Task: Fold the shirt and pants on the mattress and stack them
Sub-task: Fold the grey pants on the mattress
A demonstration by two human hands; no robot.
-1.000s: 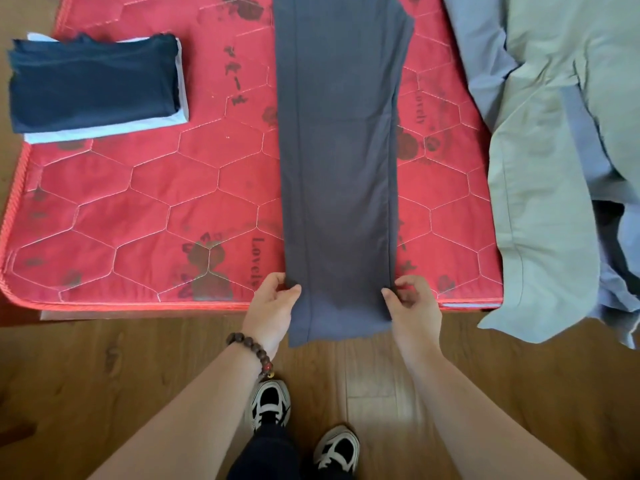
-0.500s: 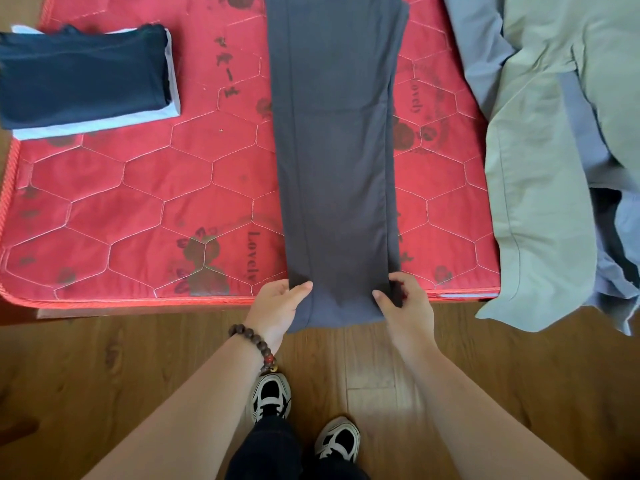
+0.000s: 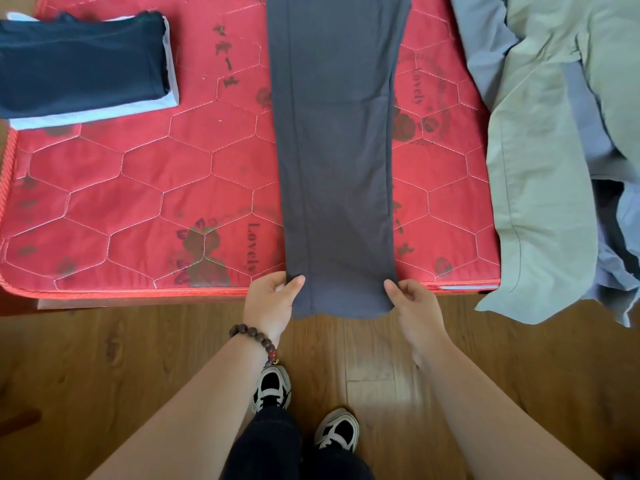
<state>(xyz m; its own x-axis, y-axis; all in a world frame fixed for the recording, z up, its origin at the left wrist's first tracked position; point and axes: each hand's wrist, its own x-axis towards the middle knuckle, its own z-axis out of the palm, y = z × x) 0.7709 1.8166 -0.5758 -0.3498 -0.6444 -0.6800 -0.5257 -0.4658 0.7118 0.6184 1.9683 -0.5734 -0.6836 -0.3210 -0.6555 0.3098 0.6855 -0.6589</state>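
Observation:
Dark grey pants (image 3: 336, 150), folded lengthwise leg on leg, lie flat down the middle of the red quilted mattress (image 3: 138, 188). Their cuffs hang a little over the near edge. My left hand (image 3: 273, 299) pinches the left corner of the cuff end, thumb on top. My right hand (image 3: 412, 303) pinches the right corner the same way. A folded dark navy garment (image 3: 79, 60) sits on a folded white one (image 3: 93, 114) at the mattress's far left.
A heap of pale green (image 3: 540, 168) and blue-grey cloth (image 3: 485, 39) covers the right side of the mattress and hangs over its near edge. Wooden floor (image 3: 104, 375) lies below, with my two shoes (image 3: 304, 410) close to the mattress edge.
Both hands kept their hold on the cuff corners and moved slightly toward the mattress; less of the cuff end hangs over the edge than a second ago.

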